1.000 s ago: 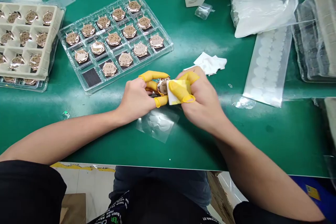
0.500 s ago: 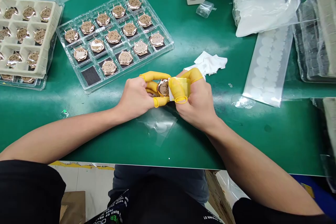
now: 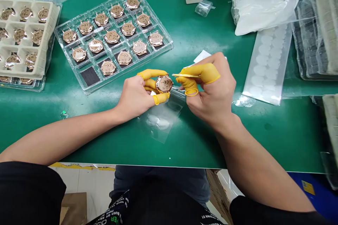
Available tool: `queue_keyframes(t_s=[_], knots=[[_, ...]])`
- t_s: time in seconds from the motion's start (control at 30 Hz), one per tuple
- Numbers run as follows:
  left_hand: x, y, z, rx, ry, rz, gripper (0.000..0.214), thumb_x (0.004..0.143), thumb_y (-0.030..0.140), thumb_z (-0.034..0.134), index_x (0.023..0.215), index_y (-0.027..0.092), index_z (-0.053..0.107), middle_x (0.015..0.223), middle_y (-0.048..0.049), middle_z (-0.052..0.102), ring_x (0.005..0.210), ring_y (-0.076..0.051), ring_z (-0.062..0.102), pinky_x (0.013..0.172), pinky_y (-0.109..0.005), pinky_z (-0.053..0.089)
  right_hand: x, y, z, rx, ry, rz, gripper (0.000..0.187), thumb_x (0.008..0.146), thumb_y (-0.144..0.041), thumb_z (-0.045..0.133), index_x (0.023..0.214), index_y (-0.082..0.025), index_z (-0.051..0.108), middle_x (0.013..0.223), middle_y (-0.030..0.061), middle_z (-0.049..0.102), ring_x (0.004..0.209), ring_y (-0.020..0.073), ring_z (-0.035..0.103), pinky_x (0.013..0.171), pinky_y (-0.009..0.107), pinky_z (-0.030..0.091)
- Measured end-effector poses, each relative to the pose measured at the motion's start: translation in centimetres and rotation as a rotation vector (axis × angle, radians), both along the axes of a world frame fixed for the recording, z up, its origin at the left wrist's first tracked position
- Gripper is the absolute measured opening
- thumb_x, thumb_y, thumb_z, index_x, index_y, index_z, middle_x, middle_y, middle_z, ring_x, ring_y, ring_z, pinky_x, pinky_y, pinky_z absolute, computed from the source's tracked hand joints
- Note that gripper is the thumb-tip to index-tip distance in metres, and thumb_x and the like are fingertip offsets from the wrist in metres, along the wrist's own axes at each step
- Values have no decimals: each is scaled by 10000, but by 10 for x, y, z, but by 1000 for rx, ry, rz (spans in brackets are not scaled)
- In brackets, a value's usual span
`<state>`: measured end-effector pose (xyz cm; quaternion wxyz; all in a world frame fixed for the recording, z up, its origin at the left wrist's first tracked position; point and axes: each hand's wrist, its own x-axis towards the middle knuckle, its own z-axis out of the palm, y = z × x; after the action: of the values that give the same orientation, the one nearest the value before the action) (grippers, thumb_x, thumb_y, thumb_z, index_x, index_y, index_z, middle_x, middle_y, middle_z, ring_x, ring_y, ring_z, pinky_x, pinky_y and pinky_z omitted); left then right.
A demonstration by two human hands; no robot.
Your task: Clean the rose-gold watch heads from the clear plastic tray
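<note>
A rose-gold watch case (image 3: 164, 84) with its printed back facing up is held by its edges in my left hand (image 3: 138, 89), between yellow-cotted thumb and fingers. Just to the right, my right hand (image 3: 211, 89), also in yellow finger cots, pinches a thin, pale yellow flat piece (image 3: 186, 75), seen edge-on. Its tip is close to the case; I cannot tell whether they touch. Below the hands lies a clear plastic film (image 3: 165, 132). A white cloth (image 3: 202, 56) is partly hidden behind my right hand.
A clear compartment tray (image 3: 116, 74) of watch cases lies at the upper left, one front compartment showing only its dark pad. Further left are stacked trays (image 3: 23, 72). Bagged white cloths (image 3: 264, 10), a sheet of round stickers (image 3: 266, 66) and more trays (image 3: 314, 38) are at right.
My right hand has drawn back to the right and turned, taking the pale yellow piece off the watch case. The case back is now uncovered; my left hand stays nearly in place.
</note>
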<state>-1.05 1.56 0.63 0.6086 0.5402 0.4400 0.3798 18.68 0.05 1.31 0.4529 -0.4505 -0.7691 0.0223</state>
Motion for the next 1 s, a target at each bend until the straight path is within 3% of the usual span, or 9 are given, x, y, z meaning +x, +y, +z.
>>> queue_keyframes(t_s=[0.13,0.27,0.43,0.67,0.77,0.87,0.93,1.0], knots=[[-1,-1,-1,25,29,0,566,636,174,855,1194,166,765,788,11,783,717,-147,758,704,-257,637,-6,-6,1,71,-91,-3,247,891,-22,590,934,-259,647,771,15,538,683,159,516,589,325,393],[-2,-3,-2,59,93,-1,553,644,191,855,1190,172,774,827,0,801,735,-154,763,713,-259,629,-9,-12,0,66,-159,26,292,816,50,564,751,-232,533,737,20,480,675,162,420,595,336,288],[-2,-5,-1,63,129,-4,546,657,204,847,1198,171,776,852,-6,812,741,-159,769,707,-258,618,-5,-14,3,59,-263,53,317,787,49,602,655,-213,480,744,30,492,701,161,389,601,338,272],[-2,-7,-2,124,156,-7,511,669,210,872,1173,173,794,850,-10,809,743,-166,761,710,-273,627,-5,-14,13,100,-225,169,337,768,116,520,707,-215,518,742,28,512,714,166,404,593,331,295],[-2,-7,-4,137,139,-31,533,693,262,896,1209,175,791,867,-23,814,748,-172,759,701,-277,629,-3,-16,20,7,-253,204,295,775,81,536,724,-209,559,743,24,514,696,157,428,592,326,296],[-3,-7,-6,161,144,-53,553,694,285,915,1223,188,790,888,-21,819,755,-168,760,750,-287,644,6,-12,21,-250,-190,238,182,833,-37,600,815,-213,644,749,13,554,659,143,484,575,303,341],[-4,-6,-8,170,134,-59,532,712,254,888,1231,200,782,864,-3,812,728,-151,749,766,-284,647,13,-4,16,-441,-28,186,150,911,-188,654,1042,-238,705,785,5,623,658,148,556,599,298,437],[-4,-5,-10,172,110,-66,518,727,220,858,1237,212,772,854,12,807,735,-141,750,774,-272,647,17,5,8,-491,83,25,320,970,-326,665,1283,-260,665,930,47,709,804,207,657,748,375,551]])
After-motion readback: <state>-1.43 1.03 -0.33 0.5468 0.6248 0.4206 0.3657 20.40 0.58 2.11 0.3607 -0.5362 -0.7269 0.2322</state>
